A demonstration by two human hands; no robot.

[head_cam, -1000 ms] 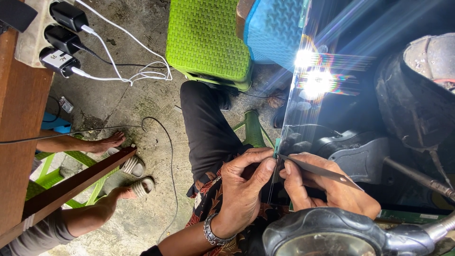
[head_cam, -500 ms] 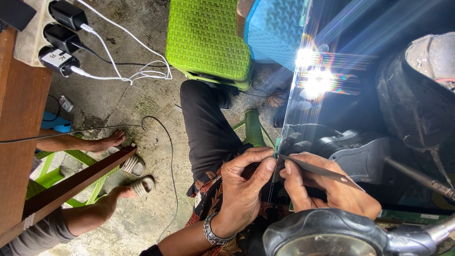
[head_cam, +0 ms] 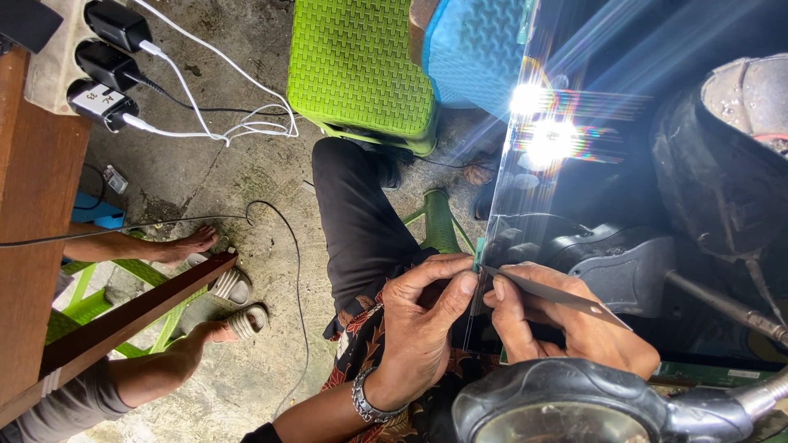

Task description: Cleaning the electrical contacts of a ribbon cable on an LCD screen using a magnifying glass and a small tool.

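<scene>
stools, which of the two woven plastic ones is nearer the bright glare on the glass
The blue stool: it sits right beside the glare, while the green stool lies farther left.

A small white rectangular label point(head_cam: 97, 100) with dark marks is seen on the lowest black plug of the power strip, at about ten o'clock in the view. A large dark glossy screen panel point(head_cam: 624, 98), rectangular and reflecting bright glare, is found at about one to two o'clock.

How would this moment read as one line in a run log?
left hand: pinches edge of glossy panel | right hand: holds thin blade, tip at panel edge | green stool behind
</scene>
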